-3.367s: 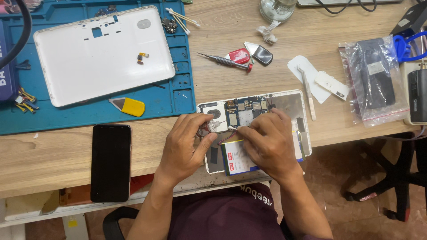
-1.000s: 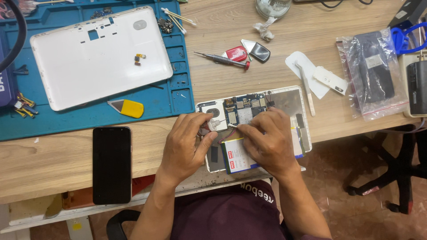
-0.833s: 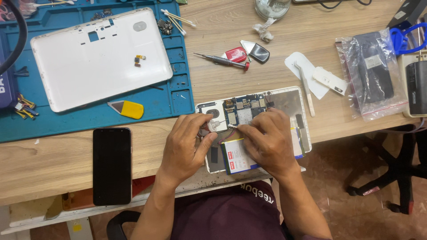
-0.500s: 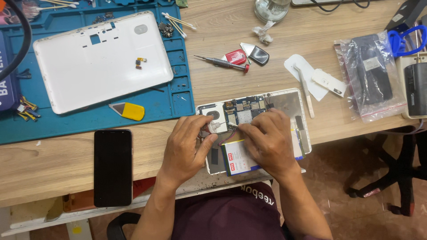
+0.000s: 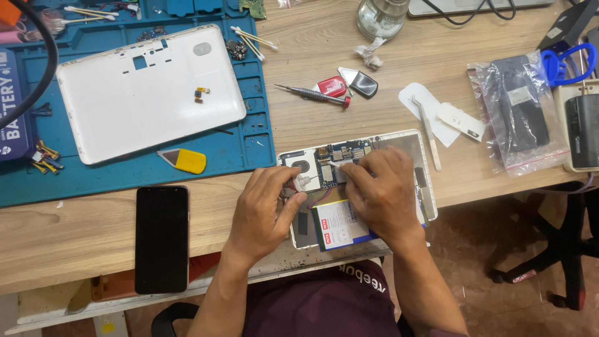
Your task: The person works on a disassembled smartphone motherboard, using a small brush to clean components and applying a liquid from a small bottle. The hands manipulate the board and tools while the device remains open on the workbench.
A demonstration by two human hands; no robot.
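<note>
at the near edge of the wooden bench (image 5: 75,243) an opened tablet (image 5: 359,187) lies face down with its insides showing: a battery with a white and red label (image 5: 337,226) in the lower half and a dark circuit board (image 5: 340,163) along the upper edge. the left hand (image 5: 265,212) rests on the tablet's left part, fingers curled, thumb and forefinger pinched around a small round part beside the board. the right hand (image 5: 380,190) lies over the middle of the tablet, closed on a thin pale tool (image 5: 337,166) whose tip reaches the circuit board. judging by how things lie, the opening is done and the work is now inside, on the board; the battery is still in place and the cover is yet to go back on. left of the hands a black phone (image 5: 161,237) lies screen up on the bench. further off, a yellow pry pick (image 5: 185,161) sits on a blue repair mat (image 5: 249,134), and above it the white back cover (image 5: 146,90) lies there with a tiny part on it. toward the middle lie a red-capped screwdriver (image 5: 312,95), tweezers (image 5: 428,132) on a white card, and a bagged dark part (image 5: 521,112). farthest away stand cotton swabs (image 5: 253,40) and a glass bottle (image 5: 382,15).
</note>
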